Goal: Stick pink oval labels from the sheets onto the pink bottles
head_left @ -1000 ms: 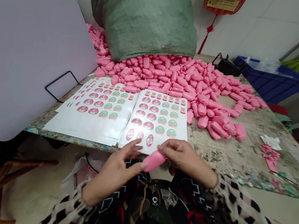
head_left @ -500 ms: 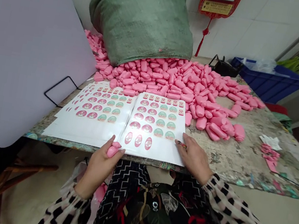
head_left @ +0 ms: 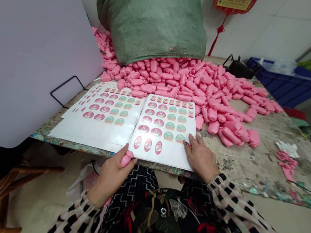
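Observation:
My left hand (head_left: 113, 173) is closed around a small glossy pink bottle-shaped piece (head_left: 126, 159), its knobbed end showing above my fingers at the table's front edge. Just beyond it lies a sheet of stickers (head_left: 166, 155) with rows of pink and green half-round labels, and three oval ones at the bottom. My right hand (head_left: 202, 157) rests on the sheet's right edge. Between its thumb and fingers pokes the tip of a slim dark and reddish tool (head_left: 188, 144); the rest is hidden, so I cannot tell its kind. More sticker sheets (head_left: 92, 133) lie fanned out on the left.
A big heap of pink pieces (head_left: 191, 86) spreads behind the sheets, below a green sack (head_left: 154, 20). A grey panel (head_left: 34, 51) stands close on the left. On the right are a crumpled white tissue (head_left: 287, 148), pink scraps (head_left: 285, 163) and a blue crate (head_left: 293, 87).
The view has shifted slightly. My left hand, with the pink piece, has moved a little right to the sticker sheet's lower left corner. My right hand stays at the sheet's right edge.

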Demonstrator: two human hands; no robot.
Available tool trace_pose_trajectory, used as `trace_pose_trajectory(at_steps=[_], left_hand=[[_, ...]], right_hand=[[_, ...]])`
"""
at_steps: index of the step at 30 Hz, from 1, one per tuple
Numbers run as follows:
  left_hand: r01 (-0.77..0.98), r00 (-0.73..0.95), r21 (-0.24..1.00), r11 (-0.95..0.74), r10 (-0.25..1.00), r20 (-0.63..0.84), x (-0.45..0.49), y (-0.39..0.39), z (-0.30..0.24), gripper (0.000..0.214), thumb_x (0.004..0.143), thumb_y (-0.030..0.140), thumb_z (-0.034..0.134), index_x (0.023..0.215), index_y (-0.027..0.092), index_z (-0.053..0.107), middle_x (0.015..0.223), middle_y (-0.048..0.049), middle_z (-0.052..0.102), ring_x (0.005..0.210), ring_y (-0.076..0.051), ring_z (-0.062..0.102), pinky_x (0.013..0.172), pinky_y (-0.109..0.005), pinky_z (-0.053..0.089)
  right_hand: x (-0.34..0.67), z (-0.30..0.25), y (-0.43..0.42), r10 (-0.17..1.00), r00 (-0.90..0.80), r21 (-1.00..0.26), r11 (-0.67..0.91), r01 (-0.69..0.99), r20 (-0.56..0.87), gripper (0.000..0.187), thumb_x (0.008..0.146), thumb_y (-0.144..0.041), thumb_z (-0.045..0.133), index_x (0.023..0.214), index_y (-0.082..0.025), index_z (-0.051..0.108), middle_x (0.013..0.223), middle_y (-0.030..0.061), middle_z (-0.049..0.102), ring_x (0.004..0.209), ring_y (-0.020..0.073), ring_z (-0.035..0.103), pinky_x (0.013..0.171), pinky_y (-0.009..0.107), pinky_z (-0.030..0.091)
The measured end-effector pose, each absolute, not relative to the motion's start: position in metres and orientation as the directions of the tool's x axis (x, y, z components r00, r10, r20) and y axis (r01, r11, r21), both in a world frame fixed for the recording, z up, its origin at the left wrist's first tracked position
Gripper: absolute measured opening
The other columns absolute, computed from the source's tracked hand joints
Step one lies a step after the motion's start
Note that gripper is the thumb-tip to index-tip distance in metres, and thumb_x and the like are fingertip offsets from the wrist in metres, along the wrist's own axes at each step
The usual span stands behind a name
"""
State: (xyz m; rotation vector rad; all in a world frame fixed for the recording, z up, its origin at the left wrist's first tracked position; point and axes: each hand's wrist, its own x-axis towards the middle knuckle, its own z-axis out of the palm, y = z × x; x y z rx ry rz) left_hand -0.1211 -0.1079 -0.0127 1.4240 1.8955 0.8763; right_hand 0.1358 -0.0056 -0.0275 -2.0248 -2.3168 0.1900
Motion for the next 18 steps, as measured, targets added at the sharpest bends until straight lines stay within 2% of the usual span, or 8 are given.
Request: trace_pose_trajectory(at_steps=[2, 5, 7, 10, 14, 18], left_hand=[[0.623, -0.237, 0.762, 0.175, 0.971, -0.029, -0.124, -0.11, -0.013, 0.043, 0.079, 0.039, 0.054, 0.12, 0.027, 0.054, 0.124, -0.0037, 0.058, 0.112, -0.024, 0.053, 0.094, -0.037, 0.038], [0.731, -0.205, 0.679, 0.073, 0.972, 0.116, -0.127, -0.111, -0.012, 0.032, 0.081, 0.037, 0.052, 0.11, 0.025, 0.059, 0.125, -0.0054, 0.056, 0.113, -0.024, 0.051, 0.095, -0.036, 0.037], [0.792, -0.109, 0.611, -0.026, 0.977, 0.183, -0.125, -0.109, -0.01, 0.029, 0.083, 0.034, 0.049, 0.108, 0.024, 0.059, 0.117, -0.006, 0.06, 0.105, -0.023, 0.055, 0.091, -0.036, 0.039], [0.853, 0.072, 0.49, -0.182, 0.969, 0.235, -0.112, -0.101, -0.01, 0.029, 0.086, 0.031, 0.044, 0.111, 0.022, 0.057, 0.114, -0.0073, 0.062, 0.098, -0.023, 0.056, 0.085, -0.037, 0.041], [0.882, 0.192, 0.377, -0.283, 0.946, 0.263, -0.092, -0.088, -0.012, 0.03, 0.087, 0.029, 0.044, 0.112, 0.02, 0.055, 0.127, -0.009, 0.055, 0.103, -0.024, 0.053, 0.087, -0.039, 0.04], [0.89, 0.258, 0.328, -0.316, 0.943, 0.208, -0.082, -0.079, -0.012, 0.03, 0.084, 0.031, 0.05, 0.112, 0.021, 0.056, 0.129, -0.008, 0.052, 0.096, -0.024, 0.054, 0.089, -0.042, 0.039]], right_hand=[[0.136, -0.024, -0.007, 0.991, -0.13, -0.122, 0.126, 0.984, -0.024, 0.051, 0.091, -0.048, 0.025, 0.132, -0.021, 0.041, 0.139, 0.0145, 0.036, 0.102, 0.0283, 0.056, 0.076, 0.039, 0.044], [0.135, -0.013, -0.013, 0.993, -0.1, -0.107, 0.107, 0.989, 0.067, 0.054, 0.089, -0.055, 0.027, 0.13, -0.022, 0.042, 0.134, 0.0149, 0.037, 0.092, 0.0269, 0.058, 0.067, 0.036, 0.044], [0.131, -0.005, -0.019, 0.986, -0.118, -0.112, 0.132, 0.985, 0.12, 0.051, 0.09, -0.054, 0.026, 0.127, -0.024, 0.046, 0.124, 0.0131, 0.043, 0.085, 0.0232, 0.058, 0.062, 0.032, 0.041], [0.117, 0.003, -0.027, 0.962, -0.254, -0.146, 0.266, 0.953, 0.097, 0.041, 0.094, -0.043, 0.023, 0.111, -0.028, 0.057, 0.103, 0.007, 0.052, 0.078, 0.0178, 0.056, 0.061, 0.028, 0.037], [0.097, -0.001, -0.031, 0.918, -0.391, -0.184, 0.397, 0.899, 0.068, 0.031, 0.094, -0.036, 0.03, 0.102, -0.025, 0.058, 0.093, 0.0043, 0.055, 0.084, 0.0164, 0.055, 0.064, 0.026, 0.036], [0.086, -0.004, -0.026, 0.914, -0.401, -0.115, 0.406, 0.906, 0.07, 0.03, 0.094, -0.034, 0.03, 0.096, -0.023, 0.057, 0.093, 0.0051, 0.056, 0.083, 0.0168, 0.054, 0.062, 0.026, 0.035]])
